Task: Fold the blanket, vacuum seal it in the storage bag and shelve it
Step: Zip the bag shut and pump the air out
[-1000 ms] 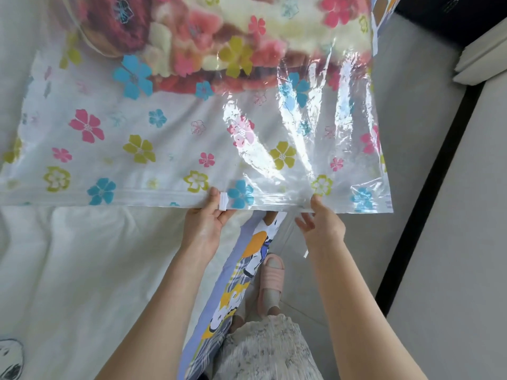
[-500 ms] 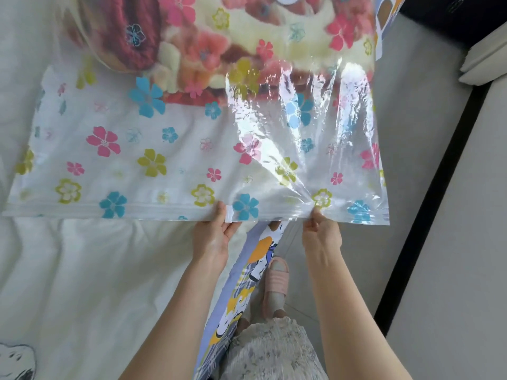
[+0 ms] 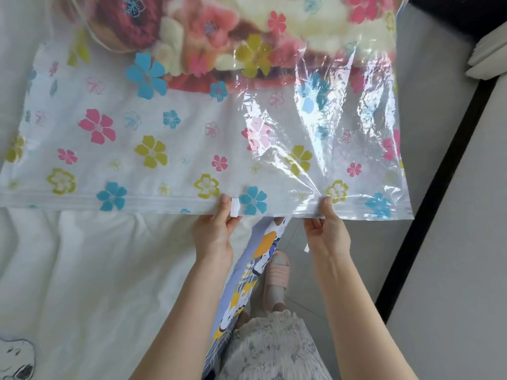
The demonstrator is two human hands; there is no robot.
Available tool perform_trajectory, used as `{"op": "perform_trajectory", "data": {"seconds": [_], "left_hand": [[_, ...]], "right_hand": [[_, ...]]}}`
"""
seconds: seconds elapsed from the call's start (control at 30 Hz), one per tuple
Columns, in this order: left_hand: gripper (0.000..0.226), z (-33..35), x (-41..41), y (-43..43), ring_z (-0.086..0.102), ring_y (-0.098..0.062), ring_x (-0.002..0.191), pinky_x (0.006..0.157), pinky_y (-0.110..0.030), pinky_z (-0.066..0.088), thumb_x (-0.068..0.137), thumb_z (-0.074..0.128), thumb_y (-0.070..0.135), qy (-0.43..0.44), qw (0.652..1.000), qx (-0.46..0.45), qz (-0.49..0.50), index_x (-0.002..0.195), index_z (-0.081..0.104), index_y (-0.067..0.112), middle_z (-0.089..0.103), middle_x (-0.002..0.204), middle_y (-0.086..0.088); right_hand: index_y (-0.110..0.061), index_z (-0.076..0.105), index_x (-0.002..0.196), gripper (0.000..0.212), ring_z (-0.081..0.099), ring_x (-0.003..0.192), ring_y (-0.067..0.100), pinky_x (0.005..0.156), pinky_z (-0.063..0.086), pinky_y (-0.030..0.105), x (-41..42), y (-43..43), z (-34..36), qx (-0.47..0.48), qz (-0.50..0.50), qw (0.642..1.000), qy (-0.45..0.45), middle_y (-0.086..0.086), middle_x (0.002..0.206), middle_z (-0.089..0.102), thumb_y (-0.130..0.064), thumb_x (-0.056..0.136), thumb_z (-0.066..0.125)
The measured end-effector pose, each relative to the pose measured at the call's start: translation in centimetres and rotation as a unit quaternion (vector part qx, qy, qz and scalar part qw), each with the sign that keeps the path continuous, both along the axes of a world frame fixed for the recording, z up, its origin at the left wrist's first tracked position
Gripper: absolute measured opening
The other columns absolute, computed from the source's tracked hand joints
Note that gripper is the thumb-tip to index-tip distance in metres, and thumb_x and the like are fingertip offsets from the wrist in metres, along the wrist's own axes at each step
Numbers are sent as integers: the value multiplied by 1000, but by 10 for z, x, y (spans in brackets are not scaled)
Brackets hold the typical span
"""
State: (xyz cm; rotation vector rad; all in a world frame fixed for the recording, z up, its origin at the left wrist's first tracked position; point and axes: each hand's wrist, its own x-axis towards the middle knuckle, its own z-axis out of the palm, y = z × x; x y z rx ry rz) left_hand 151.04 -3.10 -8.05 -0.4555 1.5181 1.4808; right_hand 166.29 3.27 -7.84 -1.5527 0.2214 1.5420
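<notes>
Nearest the camera, the person's lace-textured garment (image 3: pixel 270 349) fills the bottom centre, and just beyond it a foot in a pink slipper (image 3: pixel 275 278) stands on the grey tiled floor (image 3: pixel 365 242). That strip of floor is narrow, hemmed between the hanging edge of a patterned bedsheet (image 3: pixel 247 275) on the left and a black strip (image 3: pixel 428 209) along a pale grey surface (image 3: pixel 461 242) on the right.

Both forearms reach forward to the near edge of the storage bag (image 3: pixel 170 149). The left hand (image 3: pixel 214 234) pinches the white slider clip (image 3: pixel 235 207) on the zip seal (image 3: pixel 82 201), thumb and forefinger curled onto it. The right hand (image 3: pixel 326 231) grips the seal further right, thumb on top and fingers curled beneath, with the plastic puckering into creases around the grip. A clear stretch of seal lies between the two hands, and more runs on to the bag's right corner, which hangs out over the floor beyond the bed's edge.

The bag's left part lies flat on the white bedcover (image 3: pixel 82 270), its near edge straight. Farther off, inside the transparent flower-printed plastic, the folded floral blanket (image 3: pixel 219 37) sits at the bag's far end, well apart from the seal. At far right, white padded items (image 3: pixel 488 56) lie at the frame edge.
</notes>
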Motion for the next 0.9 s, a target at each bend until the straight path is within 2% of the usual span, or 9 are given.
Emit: {"op": "perform_trajectory", "data": {"seconds": [0.13, 0.2, 0.27, 0.33, 0.4, 0.47, 0.6, 0.73, 0.9], "left_hand": [[4, 3, -4, 2, 68, -9, 70, 59, -20, 56, 88, 63, 10, -3, 1000, -15, -16, 83, 65, 10, 70, 77, 3], [3, 4, -5, 2, 67, -11, 76, 61, -20, 56, 88, 62, 11, -22, 1000, -6, -14, 88, 64, 9, 69, 88, -2], [6, 4, -4, 1, 67, -12, 80, 63, -20, 57, 89, 62, 12, -33, 999, 4, -8, 92, 63, 7, 67, 95, -5], [5, 3, -3, 0, 67, -11, 77, 66, -22, 57, 88, 62, 11, -42, 999, 12, -3, 92, 64, 8, 67, 93, -4], [2, 3, -3, 0, 65, -11, 74, 66, -22, 57, 88, 63, 10, -44, 999, 20, -2, 89, 64, 10, 68, 87, -2], [10, 4, -4, -3, 58, -9, 61, 56, -22, 52, 86, 65, 12, -5, 1000, 2, -24, 77, 63, 11, 64, 67, 5], [33, 6, -7, -12, 51, -11, 41, 39, -19, 37, 86, 67, 27, 113, 981, -63, -144, 58, 59, 10, 54, 44, 7], [31, 4, -11, -15, 59, -9, 52, 49, -21, 47, 87, 65, 26, 200, 960, -58, -186, 60, 67, 12, 64, 54, 2], [36, -4, -8, -18, 59, -11, 51, 55, -25, 46, 90, 61, 27, 250, 943, -48, -217, 57, 62, 14, 62, 53, 2]], "right_hand": [[-2, 61, 105, 19, 71, 76, 16, 66, 58, 29, -8, -1, -4, 10, -17, 1000, -14, 3, 77, 74, -7, 87, 66], [-4, 61, 103, 15, 71, 73, 15, 64, 58, 27, -12, -1, -3, 18, -34, 999, 15, 4, 78, 73, -11, 90, 63], [-7, 61, 106, 20, 71, 73, 15, 72, 58, 31, -16, -4, 3, 26, -15, 999, 23, 4, 85, 72, -23, 94, 58], [-10, 61, 98, 31, 69, 67, 17, 77, 57, 35, -24, -15, 11, 2, 55, 998, -35, 2, 74, 69, -39, 95, 53], [-9, 56, 87, 39, 64, 56, 18, 60, 55, 31, -39, -33, 19, -33, 139, 986, -90, 3, 63, 61, -47, 94, 50], [-6, 59, 87, 35, 60, 52, 18, 45, 48, 24, -60, -50, 27, -29, 255, 962, -97, 10, 68, 62, -39, 94, 53], [6, 65, 85, 34, 54, 53, 16, 47, 43, 22, -99, -68, 26, 25, 378, 920, -98, 10, 68, 63, -27, 92, 60], [-5, 52, 64, 36, 39, 46, 10, 47, 36, 18, -114, -69, 22, 30, 332, 932, -144, -6, 47, 47, -27, 90, 64], [-6, 55, 63, 34, 53, 53, 15, 57, 48, 30, -125, -75, 19, 9, 228, 965, -127, -1, 51, 56, -21, 92, 61]]}}
